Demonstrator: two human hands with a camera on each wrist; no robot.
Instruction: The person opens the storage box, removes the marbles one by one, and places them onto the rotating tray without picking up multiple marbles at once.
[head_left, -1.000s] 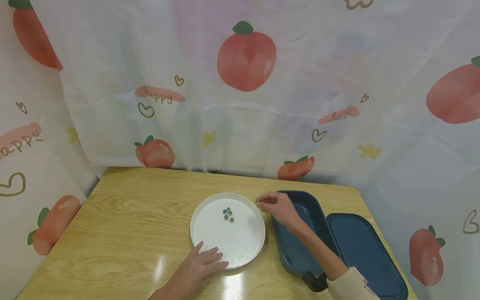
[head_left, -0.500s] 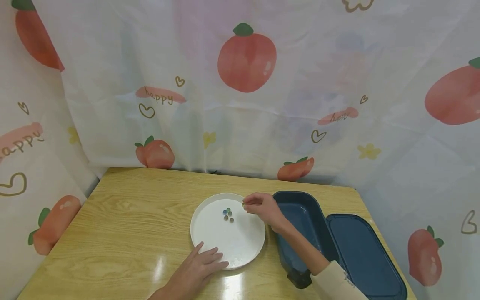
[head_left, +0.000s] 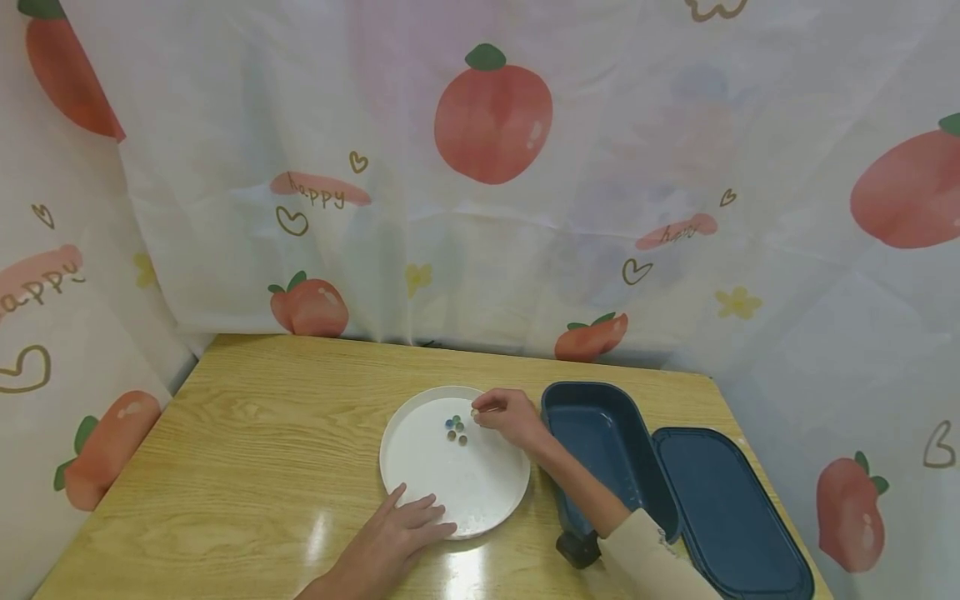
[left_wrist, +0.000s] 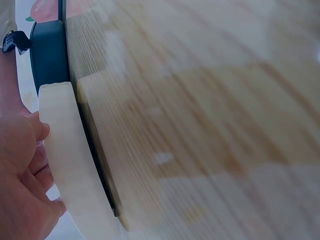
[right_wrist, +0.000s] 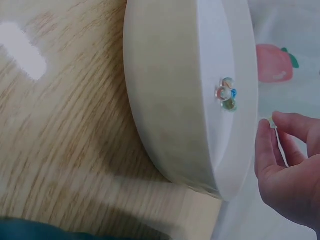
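My right hand (head_left: 510, 419) is over the right back part of a round white tray (head_left: 467, 492), pinching a small clear marble (right_wrist: 271, 122) between thumb and fingertips. Several glass marbles (head_left: 456, 429), one blue, some greenish or brownish, lie clustered on the tray floor, just left of and below that hand. My left hand (head_left: 393, 533) is spread at the front left rim, fingertips reaching over the edge. In the left wrist view its fingers (left_wrist: 42, 131) touch the pale side wall of the tray.
A dark blue deep box (head_left: 603, 442) stands right of the tray, under my right forearm, with a black clip (head_left: 577, 550) at its near end. Its flat blue lid (head_left: 738, 508) lies beside it. A fruit-printed white curtain (head_left: 487, 250) hangs behind the wooden table (head_left: 247, 450).
My right hand has moved left with the pinched marble, from beside the box's far end to over the tray. The left hand has stayed at the rim.
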